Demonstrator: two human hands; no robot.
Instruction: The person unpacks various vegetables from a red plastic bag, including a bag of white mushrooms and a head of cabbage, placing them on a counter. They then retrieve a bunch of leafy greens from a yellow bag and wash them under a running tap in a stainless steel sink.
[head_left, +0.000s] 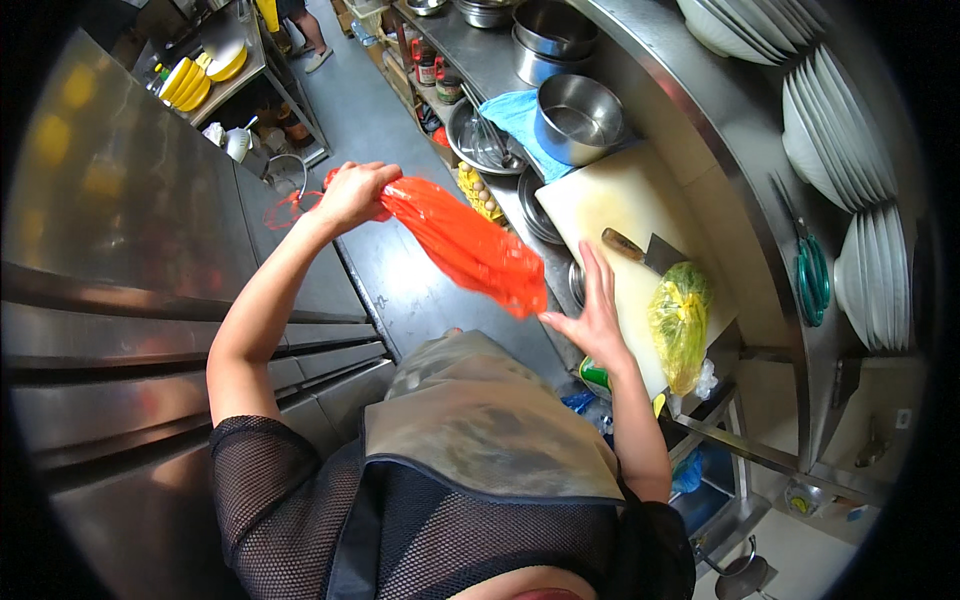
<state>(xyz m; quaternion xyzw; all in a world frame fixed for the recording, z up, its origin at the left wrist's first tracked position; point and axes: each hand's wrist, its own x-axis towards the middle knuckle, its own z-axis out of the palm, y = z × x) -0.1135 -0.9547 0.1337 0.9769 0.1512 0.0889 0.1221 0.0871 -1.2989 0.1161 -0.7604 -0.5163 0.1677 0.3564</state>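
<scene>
My left hand (356, 196) is closed around the gathered upper end of a red plastic bag (469, 244), which stretches across in front of me towards the right. Near the bag's far end, my right hand (592, 315) is raised with thumb and fingers apart; its thumb is very close to the bag, and whether they touch cannot be told. To the right of that hand lies a white cutting board (630, 195) bearing a cleaver with a wooden handle (622, 244) and a yellowish plastic bag of green vegetables (679, 322).
Steel pots (579, 120) and a blue cloth (517, 124) stand by the board. Above, a steel shelf (750, 187) holds stacked white plates (836, 135) and green-handled scissors (812, 277). Steel cabinets (135, 187) line the left. Another person's leg (309, 34) shows at the top.
</scene>
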